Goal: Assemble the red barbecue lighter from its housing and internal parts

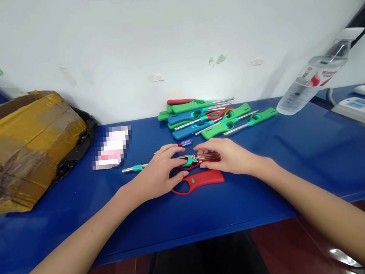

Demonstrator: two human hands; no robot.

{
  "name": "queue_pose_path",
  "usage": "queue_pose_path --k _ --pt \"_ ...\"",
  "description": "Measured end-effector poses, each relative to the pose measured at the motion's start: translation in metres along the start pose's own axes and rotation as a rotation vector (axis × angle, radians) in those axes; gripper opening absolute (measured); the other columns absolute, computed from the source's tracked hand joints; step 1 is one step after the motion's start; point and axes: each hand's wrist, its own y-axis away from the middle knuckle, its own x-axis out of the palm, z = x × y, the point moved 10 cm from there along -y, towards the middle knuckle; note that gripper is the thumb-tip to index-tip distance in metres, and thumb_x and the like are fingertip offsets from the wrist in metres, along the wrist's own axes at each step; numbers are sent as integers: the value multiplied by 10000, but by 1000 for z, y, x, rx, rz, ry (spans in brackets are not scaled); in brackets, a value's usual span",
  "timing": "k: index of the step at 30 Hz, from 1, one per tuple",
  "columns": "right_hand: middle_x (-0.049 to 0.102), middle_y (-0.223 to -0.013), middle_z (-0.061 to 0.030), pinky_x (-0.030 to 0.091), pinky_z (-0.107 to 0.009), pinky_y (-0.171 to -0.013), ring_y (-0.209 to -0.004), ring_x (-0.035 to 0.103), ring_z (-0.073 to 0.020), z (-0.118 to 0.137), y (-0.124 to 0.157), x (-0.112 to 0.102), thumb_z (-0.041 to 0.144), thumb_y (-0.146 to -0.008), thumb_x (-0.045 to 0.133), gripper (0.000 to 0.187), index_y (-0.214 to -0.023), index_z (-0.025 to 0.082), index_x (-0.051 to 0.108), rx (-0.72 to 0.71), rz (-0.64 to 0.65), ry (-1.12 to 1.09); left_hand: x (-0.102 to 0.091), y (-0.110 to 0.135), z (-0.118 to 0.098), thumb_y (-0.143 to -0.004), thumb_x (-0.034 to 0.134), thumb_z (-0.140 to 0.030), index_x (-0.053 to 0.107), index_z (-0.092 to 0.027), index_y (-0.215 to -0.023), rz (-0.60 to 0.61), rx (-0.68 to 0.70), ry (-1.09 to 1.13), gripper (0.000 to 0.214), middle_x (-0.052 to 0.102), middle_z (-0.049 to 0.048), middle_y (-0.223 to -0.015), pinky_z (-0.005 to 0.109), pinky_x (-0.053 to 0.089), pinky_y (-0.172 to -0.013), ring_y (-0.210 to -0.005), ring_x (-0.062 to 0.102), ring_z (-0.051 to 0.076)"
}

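Observation:
An opened utility lighter lies on the blue table, its thin wires, teal trigger part and brownish see-through fuel tank exposed. My left hand rests over its middle, fingers curled onto the trigger area. A metal nozzle with a teal collar sticks out to the left from under that hand. From the right, my right hand has its thumb and fingers closed around the tank. Just in front lies a red half shell with a trigger loop. Behind my fingers is a screwdriver with a clear purple-red handle, partly hidden.
Several green, blue and red utility lighters are piled against the white wall. A taped cardboard box and a blurred-out phone-like thing are at left. A water bottle and a white device stand at right.

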Motion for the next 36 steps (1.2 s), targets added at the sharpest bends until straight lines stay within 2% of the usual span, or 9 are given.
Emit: queue_pose_path --k 5,9,12,17,22,28,36 --pt "731 -1097 -92 564 -363 -851 -985 687 -243 2 0 0 302 -846 706 412 -1236 184 646 -8 7 15 -4 -2 4 -969 527 -305 721 -210 -1135 -24 -14 6 272 581 109 -1348 502 427 -1099 -1343 442 283" --pt "732 -1092 -95 556 -368 -859 -990 675 -248 4 -1 -2 313 -843 716 405 -1218 171 658 -20 6 26 -28 -2 14 -965 525 -324 733 -188 -1062 -163 -25 9 267 660 102 -1196 428 485 -1030 -1185 567 243" --pt "727 -1084 -91 552 -362 -835 -968 668 -244 5 -1 -1 339 -861 697 375 -1202 187 666 -45 19 36 -42 1 31 -941 570 -337 726 -182 -1065 -198 -93 -44 252 676 92 -1154 413 494 -999 -1118 599 234" --pt "712 -1083 -86 552 -342 -798 -937 662 -227 5 0 1 346 -880 668 368 -1224 217 658 -68 37 18 -38 10 45 -918 616 -359 712 -207 -1116 -43 -101 -35 267 698 69 -1117 367 521 -901 -1012 638 215" --pt "694 -1140 -100 551 -364 -828 -998 647 -241 8 1 3 322 -907 620 386 -1281 225 639 -93 50 8 -30 15 45 -930 603 -296 720 -222 -1125 67 -74 -10 239 732 48 -1015 303 524 -804 -897 662 185" --pt "679 -1224 -84 510 -401 -957 -1103 611 -244 15 1 5 287 -932 583 364 -1288 244 648 -147 76 -10 -27 16 41 -957 542 -226 729 -235 -1131 68 -20 -38 256 735 43 -1004 295 523 -777 -888 667 182" --pt "670 -1214 -81 515 -408 -932 -1073 597 -241 13 0 8 282 -931 582 348 -1265 253 673 -130 96 -3 -28 17 38 -963 504 -218 728 -220 -1096 54 2 -93 261 720 53 -1001 320 515 -803 -914 640 192"
